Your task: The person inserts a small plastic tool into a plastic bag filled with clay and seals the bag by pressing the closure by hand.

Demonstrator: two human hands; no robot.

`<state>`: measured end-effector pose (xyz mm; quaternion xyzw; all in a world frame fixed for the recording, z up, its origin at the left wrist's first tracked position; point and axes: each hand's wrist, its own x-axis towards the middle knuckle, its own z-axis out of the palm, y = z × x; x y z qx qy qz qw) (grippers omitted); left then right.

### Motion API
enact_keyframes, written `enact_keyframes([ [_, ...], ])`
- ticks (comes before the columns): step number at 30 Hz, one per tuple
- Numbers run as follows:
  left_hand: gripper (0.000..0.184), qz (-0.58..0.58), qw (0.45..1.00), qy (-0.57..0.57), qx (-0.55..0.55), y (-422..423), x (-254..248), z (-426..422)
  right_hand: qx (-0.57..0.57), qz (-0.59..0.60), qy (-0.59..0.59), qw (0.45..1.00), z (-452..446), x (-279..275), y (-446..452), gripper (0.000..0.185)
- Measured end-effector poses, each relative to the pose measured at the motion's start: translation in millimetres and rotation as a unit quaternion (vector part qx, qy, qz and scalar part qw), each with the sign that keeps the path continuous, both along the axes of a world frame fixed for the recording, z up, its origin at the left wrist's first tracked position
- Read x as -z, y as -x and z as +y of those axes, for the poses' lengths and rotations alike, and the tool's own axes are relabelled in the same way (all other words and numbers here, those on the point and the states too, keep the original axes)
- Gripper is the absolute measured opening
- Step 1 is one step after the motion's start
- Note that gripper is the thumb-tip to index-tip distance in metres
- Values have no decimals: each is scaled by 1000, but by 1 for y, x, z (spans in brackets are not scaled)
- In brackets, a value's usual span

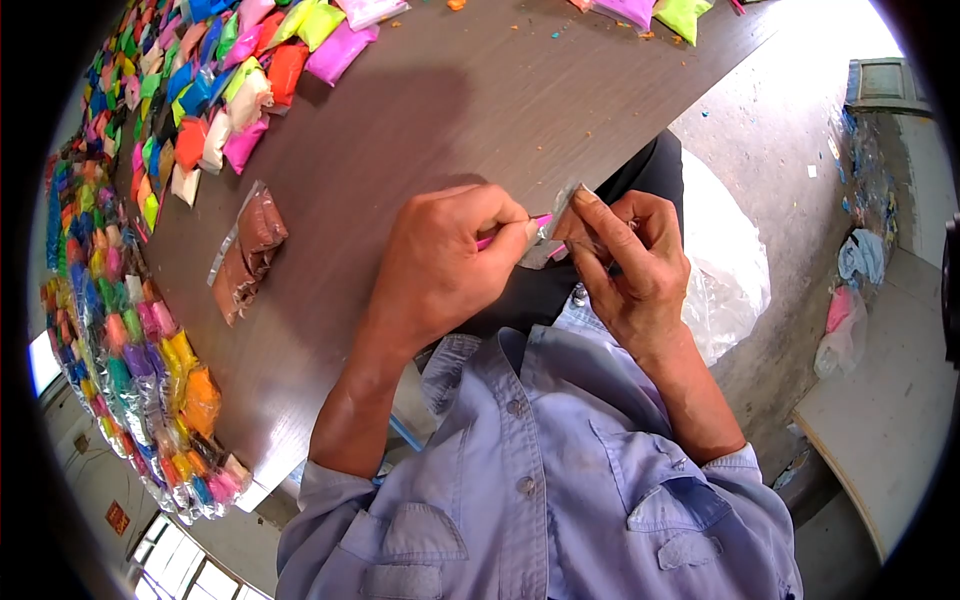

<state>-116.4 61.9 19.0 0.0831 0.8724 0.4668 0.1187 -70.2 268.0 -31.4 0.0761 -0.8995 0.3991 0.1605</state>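
My left hand (445, 265) is closed in a pinch on a thin pink object (485, 242), whose pink end shows past the fingertips. What kind of object it is cannot be made out. Close by on the right, my right hand (635, 265) grips a small clear packet (574, 222) with brown material inside, thumb on its upper edge. The pink end is beside the packet; whether they touch is unclear. Both hands are above my lap, near the table edge. On the brown table (400, 120) to the left lies another clear packet of brown material (250, 250).
Many colourful packets (285, 75) are heaped at the table's upper left. Long bundles of coloured packets (130, 350) lie along its left side. More packets (683, 15) sit at the top. A white plastic bag (725, 260) is at the right, above the floor.
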Motion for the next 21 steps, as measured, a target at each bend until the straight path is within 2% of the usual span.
enact_keyframes([
  [8,5,8,999,32,13,0,-1,-4,1,2,-6,1000,-1,1,0,41],
  [21,8,-23,1000,7,5,0,1,-3,-2,1,-4,1000,1,0,0,39],
])
